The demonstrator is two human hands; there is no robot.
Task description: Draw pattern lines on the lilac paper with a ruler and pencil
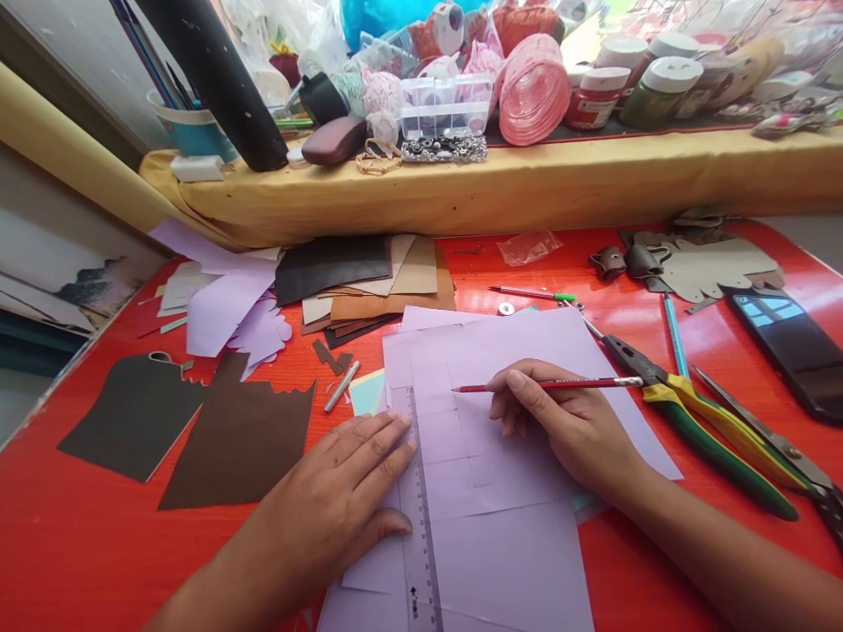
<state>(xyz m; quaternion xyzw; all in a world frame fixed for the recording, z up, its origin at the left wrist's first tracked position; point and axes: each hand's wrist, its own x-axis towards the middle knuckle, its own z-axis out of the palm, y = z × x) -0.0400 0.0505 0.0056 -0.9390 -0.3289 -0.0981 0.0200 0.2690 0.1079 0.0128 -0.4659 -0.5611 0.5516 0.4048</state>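
Sheets of purple paper (507, 544) lie on the red table, with thin pencil lines drawn on the upper one. A clear ruler (421, 562) rests lengthwise along the left part of the paper. My left hand (362, 483) lies flat over the ruler's left side, fingers stretched out and pressing on it. Between the thumb and fingers of my right hand (559, 421) is a red pencil (586, 383). Its tip points left, close to the drawn lines; whether it touches the paper I cannot tell.
Pliers (711, 421), scissors (777, 439) and a phone (796, 342) lie at the right. Leather pieces (243, 448) and purple paper scraps (230, 303) cover the left. Stacked leather (335, 268) sits behind the paper. A ledge (461, 189) at the back holds jars (596, 96) and boxes.
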